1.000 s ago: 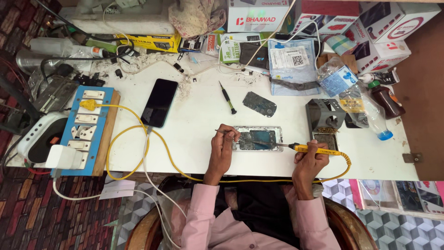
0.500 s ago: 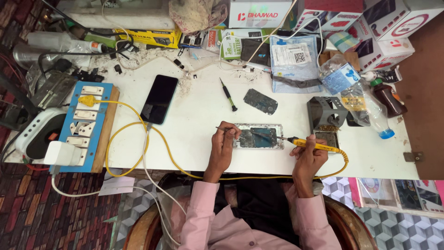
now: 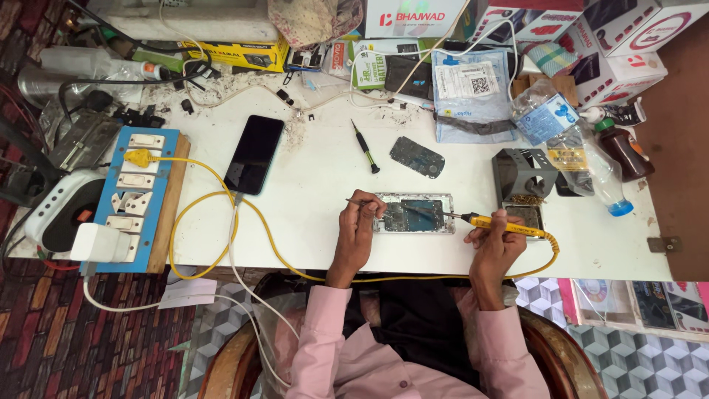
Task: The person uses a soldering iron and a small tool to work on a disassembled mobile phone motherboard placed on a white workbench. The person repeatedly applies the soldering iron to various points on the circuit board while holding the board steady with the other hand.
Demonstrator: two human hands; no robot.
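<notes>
Two hands point(image 3: 359, 229) point(image 3: 493, 247) work a rectangular opened phone point(image 3: 413, 214).

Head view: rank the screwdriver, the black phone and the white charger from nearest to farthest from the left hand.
From the left hand:
1. Screwdriver, just above it, slightly right.
2. Black phone, up and to the left.
3. White charger, far left on the switchboard.
</notes>
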